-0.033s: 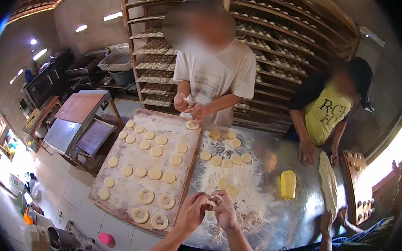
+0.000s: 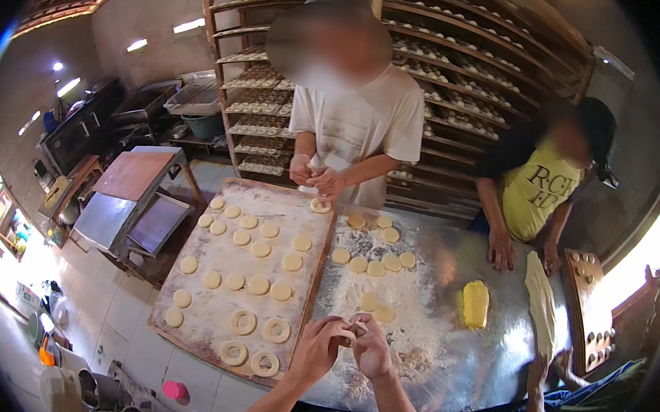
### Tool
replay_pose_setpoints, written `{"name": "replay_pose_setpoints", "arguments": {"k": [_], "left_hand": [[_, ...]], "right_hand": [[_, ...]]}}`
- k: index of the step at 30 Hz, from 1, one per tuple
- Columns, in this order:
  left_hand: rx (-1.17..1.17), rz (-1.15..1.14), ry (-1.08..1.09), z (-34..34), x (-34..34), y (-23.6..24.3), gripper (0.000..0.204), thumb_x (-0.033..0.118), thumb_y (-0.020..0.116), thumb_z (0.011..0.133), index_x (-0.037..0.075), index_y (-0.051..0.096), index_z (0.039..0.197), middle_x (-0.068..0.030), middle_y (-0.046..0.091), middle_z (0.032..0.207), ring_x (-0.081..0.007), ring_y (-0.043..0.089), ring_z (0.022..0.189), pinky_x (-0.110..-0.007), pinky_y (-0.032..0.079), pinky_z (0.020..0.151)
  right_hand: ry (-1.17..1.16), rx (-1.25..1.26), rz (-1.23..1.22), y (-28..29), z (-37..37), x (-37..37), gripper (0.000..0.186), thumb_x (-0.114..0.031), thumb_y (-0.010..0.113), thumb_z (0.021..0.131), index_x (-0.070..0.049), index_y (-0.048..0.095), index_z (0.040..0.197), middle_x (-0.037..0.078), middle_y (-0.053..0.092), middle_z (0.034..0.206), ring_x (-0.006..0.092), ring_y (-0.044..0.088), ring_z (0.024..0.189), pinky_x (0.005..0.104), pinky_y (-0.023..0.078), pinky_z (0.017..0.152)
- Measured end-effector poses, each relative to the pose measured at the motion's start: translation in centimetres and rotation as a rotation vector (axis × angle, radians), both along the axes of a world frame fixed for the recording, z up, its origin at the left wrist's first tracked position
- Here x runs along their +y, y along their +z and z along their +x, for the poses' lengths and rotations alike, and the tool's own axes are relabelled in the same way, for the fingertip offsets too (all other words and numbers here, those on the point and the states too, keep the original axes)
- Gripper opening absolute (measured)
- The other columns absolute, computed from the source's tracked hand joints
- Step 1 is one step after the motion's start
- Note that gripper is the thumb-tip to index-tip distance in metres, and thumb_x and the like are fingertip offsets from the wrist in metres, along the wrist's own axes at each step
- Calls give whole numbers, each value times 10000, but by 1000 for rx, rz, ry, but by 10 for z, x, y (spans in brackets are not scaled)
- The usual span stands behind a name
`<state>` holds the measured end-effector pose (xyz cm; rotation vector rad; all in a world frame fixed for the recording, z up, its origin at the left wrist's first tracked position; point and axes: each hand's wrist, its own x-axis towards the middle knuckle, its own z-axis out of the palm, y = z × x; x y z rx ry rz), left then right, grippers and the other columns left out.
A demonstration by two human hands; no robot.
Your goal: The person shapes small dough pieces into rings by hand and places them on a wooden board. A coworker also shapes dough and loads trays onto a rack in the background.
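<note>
Pinching a dough piece [image 2: 350, 339] between our left hand [image 2: 325, 345] and right hand [image 2: 372, 351], just right of the floured board [image 2: 205, 329], we count four rings [image 2: 224, 353] seemingly done on the board's near end; many rounds [image 2: 259, 285] beyond them lack holes.

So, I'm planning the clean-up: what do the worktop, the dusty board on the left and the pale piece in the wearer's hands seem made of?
Worktop: likely metal, smooth and shiny, judging by its grey sheen and glare.
Board: probably wood, matte and pale-dusted, going by its brown edge.
Pale piece: seems raw dough, dull and cream like the rounds; partly hidden, so that's tentative.
</note>
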<state>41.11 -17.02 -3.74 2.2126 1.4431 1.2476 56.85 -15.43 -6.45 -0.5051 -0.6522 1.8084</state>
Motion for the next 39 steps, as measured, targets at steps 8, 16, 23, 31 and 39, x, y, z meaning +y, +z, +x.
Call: {"name": "replay_pose_setpoints", "arguments": {"k": [8, 16, 23, 31, 39], "left_hand": [[-1671, -304, -307, -20, -19, -3, 324, 37, 562, 902, 92, 444, 1199, -53, 531, 861, -171, 581, 782, -268, 507, 731], [-323, -290, 145, -91, -25, -3, 237, 224, 425, 1071, 24, 548, 1041, -190, 665, 842, -310, 713, 717, -416, 536, 603], [-604, -233, 206, -141, -29, -9, 210, 199, 463, 1061, 28, 572, 1007, -160, 656, 763, -338, 685, 669, -412, 527, 613], [-448, 97, 223, -192, -22, -19, 178, 158, 486, 1040, 13, 579, 996, -128, 630, 708, -263, 648, 599, -368, 514, 559], [-379, -53, 353, -226, -35, -19, 118, 144, 526, 1027, 52, 596, 1052, -149, 648, 713, -350, 669, 611, -404, 517, 551]], "right_hand": [[-60, 118, -107, 13, -51, -11, 342, -281, 538, 943, -34, 496, 1177, 142, 654, 913, 300, 617, 938, 432, 459, 937], [310, -170, 287, 20, -104, 6, 694, -564, 480, 1003, -76, 323, 1472, 223, 665, 1162, 253, 649, 886, 367, 501, 791], [238, -616, 244, 19, -161, 1, 471, -391, 609, 893, -42, 594, 1208, 161, 683, 1110, 274, 622, 953, 434, 499, 840], [264, -943, 454, 7, -222, 8, 592, -483, 514, 987, -42, 385, 1360, 159, 706, 942, 289, 633, 952, 432, 523, 853], [305, -1104, 900, 21, -255, 12, 612, -552, 506, 1003, -99, 332, 1375, 291, 642, 1159, 370, 693, 976, 451, 568, 853]]}}
